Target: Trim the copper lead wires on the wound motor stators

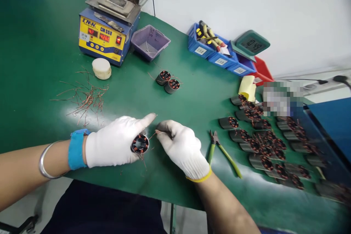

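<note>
My left hand (113, 145), in a white glove with a blue wrist strap, is wrapped round a small motor stator (140, 143) wound with copper coils, its index finger stretched out. My right hand (183, 147), also in a white glove, pinches a thin copper wire lead (154, 134) that comes off the stator. Both hands hover just above the green mat (192, 95) near its front edge.
Green-handled cutters (216, 146) lie right of my right hand. Several stators (263, 142) are heaped at the right, two more (168, 81) sit mid-table. Copper wire scraps (85, 98), a tape roll (101, 68), a yellow-blue solder pot (105, 36), a purple tray (150, 42) and blue bins (216, 49) stand behind.
</note>
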Tool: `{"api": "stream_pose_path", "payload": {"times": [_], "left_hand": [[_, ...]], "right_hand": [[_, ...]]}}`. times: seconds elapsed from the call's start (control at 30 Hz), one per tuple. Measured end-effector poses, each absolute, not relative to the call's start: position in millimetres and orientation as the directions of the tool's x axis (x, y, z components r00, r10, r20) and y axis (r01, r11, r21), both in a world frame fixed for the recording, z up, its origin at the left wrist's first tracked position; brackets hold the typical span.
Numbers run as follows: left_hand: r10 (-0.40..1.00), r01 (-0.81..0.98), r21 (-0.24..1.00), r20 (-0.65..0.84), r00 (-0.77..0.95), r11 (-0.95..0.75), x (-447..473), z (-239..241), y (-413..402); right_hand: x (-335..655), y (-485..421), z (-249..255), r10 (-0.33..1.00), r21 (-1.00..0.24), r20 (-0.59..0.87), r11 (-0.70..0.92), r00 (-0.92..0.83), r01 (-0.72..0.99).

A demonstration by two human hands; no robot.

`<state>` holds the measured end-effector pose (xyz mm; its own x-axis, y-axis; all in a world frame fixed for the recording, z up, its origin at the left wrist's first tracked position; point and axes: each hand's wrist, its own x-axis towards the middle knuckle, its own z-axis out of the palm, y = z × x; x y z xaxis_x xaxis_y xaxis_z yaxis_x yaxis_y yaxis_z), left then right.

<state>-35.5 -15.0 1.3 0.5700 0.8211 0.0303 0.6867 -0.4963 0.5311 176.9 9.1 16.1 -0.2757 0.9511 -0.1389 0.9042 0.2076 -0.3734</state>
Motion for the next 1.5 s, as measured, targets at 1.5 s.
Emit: {"api": "stream_pose_path", "payload": {"times": [1.5], "left_hand": [[0.841, 0.638, 0.593, 0.135, 0.523, -0.492, -30.9, -13.2, -18.2]], "right_hand": [[174.2, -36.5, -1.8, 0.872, -0.437, -0.009, 0.437, -0.489, 0.786]]}}
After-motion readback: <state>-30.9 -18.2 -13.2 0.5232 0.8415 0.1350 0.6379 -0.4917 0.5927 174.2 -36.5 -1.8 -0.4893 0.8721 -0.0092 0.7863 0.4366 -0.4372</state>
